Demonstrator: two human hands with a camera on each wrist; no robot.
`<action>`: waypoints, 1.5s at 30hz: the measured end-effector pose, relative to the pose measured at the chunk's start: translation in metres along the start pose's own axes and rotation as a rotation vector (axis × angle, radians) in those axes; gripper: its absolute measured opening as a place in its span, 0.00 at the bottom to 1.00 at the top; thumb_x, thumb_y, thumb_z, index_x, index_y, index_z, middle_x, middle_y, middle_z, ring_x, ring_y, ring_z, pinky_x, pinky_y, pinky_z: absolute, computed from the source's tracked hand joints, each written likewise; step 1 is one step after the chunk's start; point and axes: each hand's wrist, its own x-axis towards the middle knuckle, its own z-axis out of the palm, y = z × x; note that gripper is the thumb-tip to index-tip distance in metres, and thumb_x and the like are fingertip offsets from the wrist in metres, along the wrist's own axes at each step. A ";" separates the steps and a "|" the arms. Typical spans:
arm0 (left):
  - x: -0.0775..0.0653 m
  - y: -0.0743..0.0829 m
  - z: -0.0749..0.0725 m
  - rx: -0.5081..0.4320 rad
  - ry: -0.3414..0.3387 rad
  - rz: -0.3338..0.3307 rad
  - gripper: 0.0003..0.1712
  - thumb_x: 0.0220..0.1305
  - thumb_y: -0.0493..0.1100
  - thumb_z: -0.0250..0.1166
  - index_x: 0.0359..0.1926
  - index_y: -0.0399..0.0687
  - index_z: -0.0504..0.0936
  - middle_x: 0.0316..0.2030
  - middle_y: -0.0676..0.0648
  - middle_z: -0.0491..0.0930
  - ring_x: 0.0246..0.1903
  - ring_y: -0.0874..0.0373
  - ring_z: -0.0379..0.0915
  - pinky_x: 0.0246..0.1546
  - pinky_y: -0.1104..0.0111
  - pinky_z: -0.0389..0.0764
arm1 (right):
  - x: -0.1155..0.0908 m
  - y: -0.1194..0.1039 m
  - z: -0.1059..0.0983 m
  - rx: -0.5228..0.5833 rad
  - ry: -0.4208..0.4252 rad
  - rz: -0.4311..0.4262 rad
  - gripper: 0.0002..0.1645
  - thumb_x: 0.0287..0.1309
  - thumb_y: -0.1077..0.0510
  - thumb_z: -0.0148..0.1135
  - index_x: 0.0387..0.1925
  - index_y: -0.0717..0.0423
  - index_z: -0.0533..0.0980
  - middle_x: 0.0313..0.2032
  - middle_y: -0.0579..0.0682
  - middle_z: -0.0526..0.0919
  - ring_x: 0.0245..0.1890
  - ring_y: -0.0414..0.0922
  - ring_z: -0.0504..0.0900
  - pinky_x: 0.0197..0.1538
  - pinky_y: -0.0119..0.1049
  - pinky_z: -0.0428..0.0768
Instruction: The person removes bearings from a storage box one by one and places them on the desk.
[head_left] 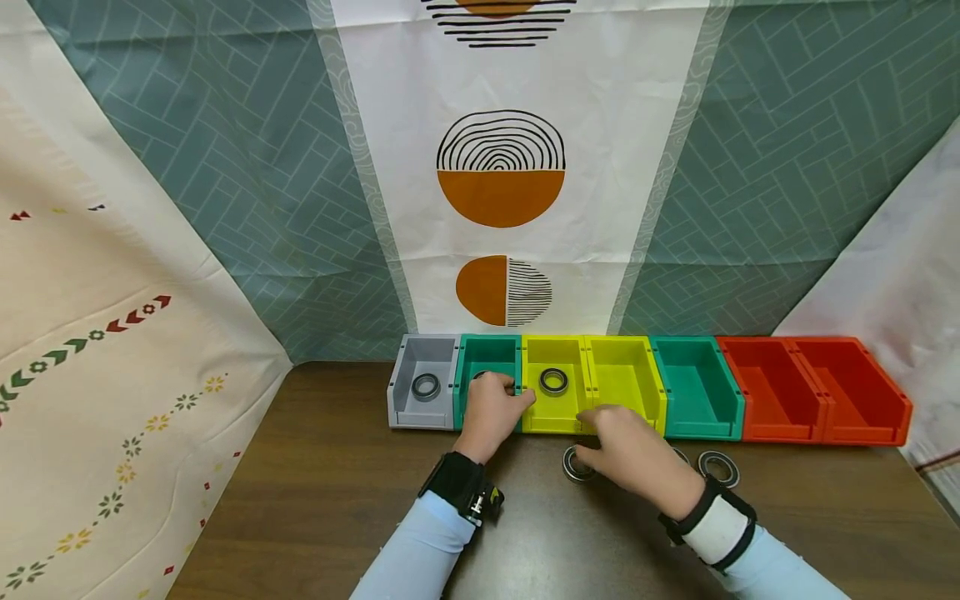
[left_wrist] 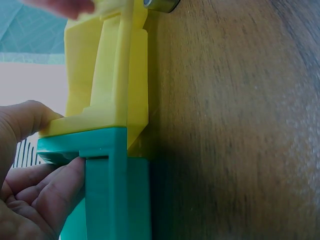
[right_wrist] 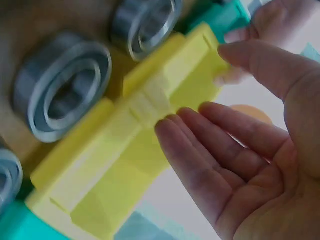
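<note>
My left hand (head_left: 489,412) is at the left green bin (left_wrist: 117,195). Its thumb lies on the edge of the adjoining yellow bin (left_wrist: 107,120) and its bent fingers reach inside the green one, pinching the walls between them. Part of a bearing shows behind this hand in the green bin. Over the front of the yellow bins hovers my right hand (head_left: 637,454), fingers extended, holding nothing. Near it on the table lie metal ball bearings: one by the thumb (head_left: 573,467), one mostly hidden behind the hand (head_left: 680,455), and one to the right (head_left: 718,469).
A bearing (head_left: 425,387) lies in the grey bin (head_left: 405,417), another bearing (head_left: 553,382) in the left yellow bin. Further right in the row stand a second green bin (head_left: 697,392) and two red bins (head_left: 855,392). Patterned cloth (head_left: 352,250) hangs behind the wooden table (head_left: 315,475).
</note>
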 end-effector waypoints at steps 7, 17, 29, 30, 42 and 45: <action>0.000 0.001 0.000 -0.008 -0.011 -0.016 0.13 0.51 0.52 0.67 0.24 0.48 0.81 0.14 0.54 0.65 0.18 0.61 0.66 0.14 0.73 0.62 | 0.008 0.023 -0.029 -0.017 0.196 0.071 0.27 0.48 0.51 0.67 0.48 0.64 0.77 0.46 0.61 0.82 0.43 0.53 0.81 0.44 0.51 0.80; -0.001 0.001 -0.001 -0.010 -0.008 -0.008 0.12 0.51 0.51 0.67 0.23 0.48 0.81 0.15 0.54 0.67 0.18 0.62 0.66 0.15 0.73 0.63 | 0.017 0.065 -0.047 -0.019 0.260 0.271 0.29 0.51 0.51 0.64 0.46 0.71 0.73 0.18 0.54 0.70 0.16 0.47 0.71 0.16 0.35 0.69; -0.002 0.002 -0.002 -0.028 -0.019 -0.009 0.17 0.51 0.51 0.66 0.14 0.49 0.74 0.12 0.55 0.56 0.13 0.61 0.61 0.13 0.73 0.57 | 0.020 0.082 -0.043 0.000 0.127 0.367 0.18 0.58 0.54 0.58 0.20 0.62 0.70 0.14 0.51 0.65 0.13 0.45 0.70 0.16 0.31 0.69; -0.002 0.003 -0.002 -0.029 -0.019 -0.010 0.17 0.51 0.51 0.66 0.14 0.49 0.74 0.12 0.55 0.56 0.13 0.61 0.61 0.13 0.73 0.57 | 0.020 0.083 -0.043 0.001 0.118 0.369 0.18 0.58 0.54 0.58 0.20 0.62 0.70 0.14 0.51 0.65 0.14 0.45 0.70 0.17 0.31 0.69; 0.000 0.002 -0.002 -0.002 0.008 0.007 0.14 0.52 0.51 0.65 0.17 0.49 0.77 0.13 0.54 0.59 0.15 0.61 0.63 0.14 0.73 0.59 | 0.031 0.089 -0.049 0.031 -0.013 0.404 0.18 0.57 0.54 0.59 0.20 0.62 0.68 0.14 0.49 0.61 0.15 0.46 0.70 0.18 0.31 0.66; -0.003 0.001 0.000 -0.003 0.005 0.004 0.13 0.52 0.51 0.65 0.21 0.48 0.80 0.14 0.54 0.62 0.16 0.61 0.64 0.15 0.73 0.61 | 0.033 0.085 -0.050 0.021 -0.056 0.432 0.15 0.56 0.56 0.58 0.23 0.65 0.70 0.16 0.51 0.64 0.16 0.46 0.71 0.19 0.32 0.67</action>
